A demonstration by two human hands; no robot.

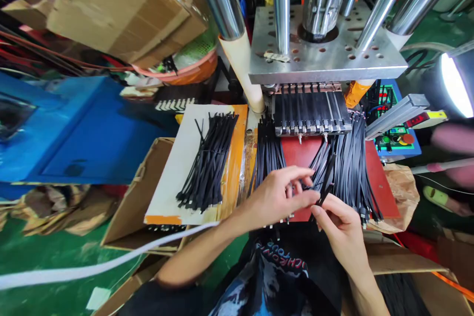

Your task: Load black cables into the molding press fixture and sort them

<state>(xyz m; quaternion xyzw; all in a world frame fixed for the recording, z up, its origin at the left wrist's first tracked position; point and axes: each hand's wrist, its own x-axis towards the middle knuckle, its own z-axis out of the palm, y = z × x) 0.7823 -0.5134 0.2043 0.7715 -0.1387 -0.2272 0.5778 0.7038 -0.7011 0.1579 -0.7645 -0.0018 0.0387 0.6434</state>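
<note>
My right hand (342, 224) pinches the lower end of a black flat cable (328, 177), which slants upward in front of the red board. My left hand (283, 192) is closed beside it, its thumb and fingertips meeting at the same cable; the exact contact is partly hidden. Behind my hands, a dark metal mould block (313, 111) holds several black cables side by side. A bundle of black cables (350, 168) lies to the right on the red board (383, 187). Another black bundle (269, 145) lies left of the mould, partly behind my left hand.
A steel press plate (328, 66) on thick columns hangs over the mould. Left, a white board (170, 168) bears a cable pile (211, 163). A control box (402, 140) with buttons stands right. Cardboard boxes (124, 207) sit below. A white hose (111, 266) crosses the lower left.
</note>
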